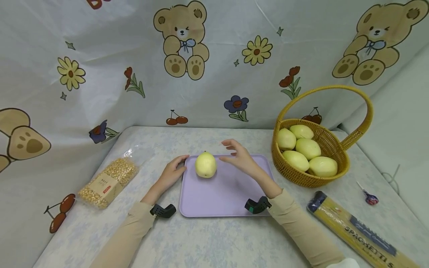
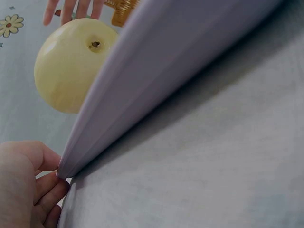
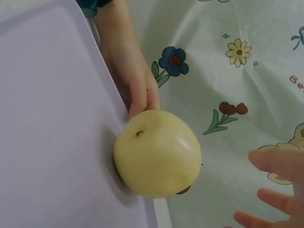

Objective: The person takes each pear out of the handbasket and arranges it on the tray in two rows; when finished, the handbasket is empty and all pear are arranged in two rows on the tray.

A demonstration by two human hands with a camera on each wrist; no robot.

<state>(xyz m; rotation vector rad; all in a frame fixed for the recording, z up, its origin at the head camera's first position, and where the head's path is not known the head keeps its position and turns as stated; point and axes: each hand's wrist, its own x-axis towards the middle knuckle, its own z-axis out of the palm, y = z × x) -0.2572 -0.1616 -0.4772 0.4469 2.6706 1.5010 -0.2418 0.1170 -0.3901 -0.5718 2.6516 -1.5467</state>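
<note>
A round, pale yellow pear (image 1: 206, 165) stands near the far left corner of a lilac tray (image 1: 214, 201). My left hand (image 1: 170, 174) is at the tray's left edge by that corner; in the left wrist view its thumb and fingers (image 2: 46, 192) pinch the rim. To the right of the pear, my right hand (image 1: 242, 159) hovers over the tray with fingers spread and slightly bent, holding nothing. A gap separates it from the pear (image 3: 156, 154) in the right wrist view.
A wicker basket (image 1: 291, 174) holding several pale fruits (image 1: 307, 149) stands at the back right, its tall handle upright. Nearer on the right lie a spaghetti pack (image 1: 362, 234) and a wrapped lollipop (image 1: 371, 199). On the left lies a bag of yellow kernels (image 1: 108, 182).
</note>
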